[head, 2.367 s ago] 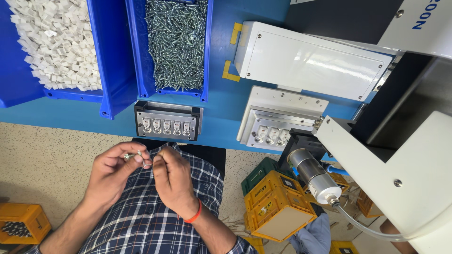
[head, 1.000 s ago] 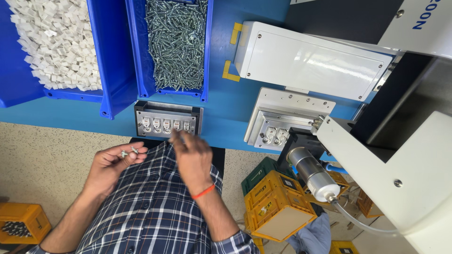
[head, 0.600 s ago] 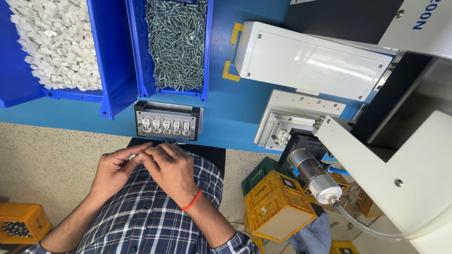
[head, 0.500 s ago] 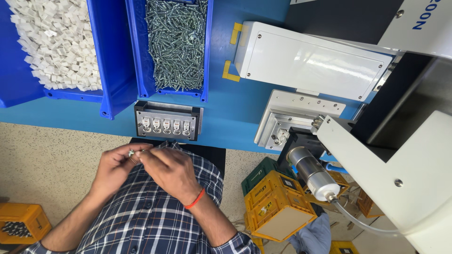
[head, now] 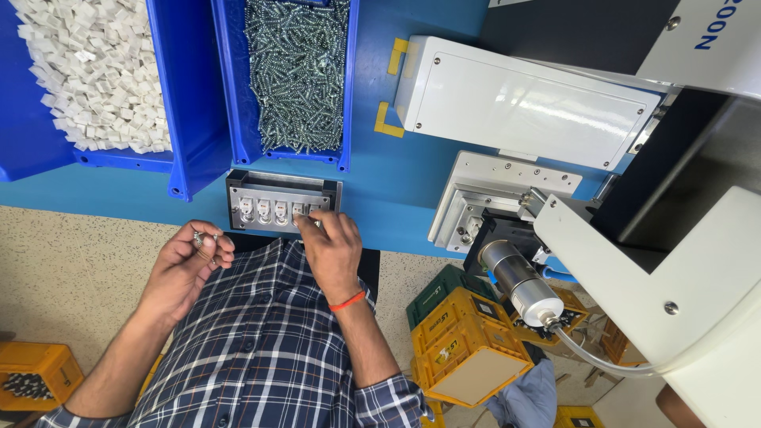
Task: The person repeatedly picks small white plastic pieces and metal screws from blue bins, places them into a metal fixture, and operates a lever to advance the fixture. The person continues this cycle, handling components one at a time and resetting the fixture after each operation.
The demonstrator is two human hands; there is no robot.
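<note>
The right hand (head: 333, 250) reaches to the grey fixture (head: 281, 202) at the near edge of the blue desk (head: 396, 198), fingertips pinched at its rightmost slot; what they hold is hidden. The left hand (head: 190, 265), curled half shut, keeps a few small screws (head: 204, 240) at its fingertips, just short of the desk. These look light, hard and slippery, best pinched by the shank. The fixture shows four white inserts. Two blue bins stand behind: one of screws (head: 297, 71), one of white blocks (head: 95, 71).
</note>
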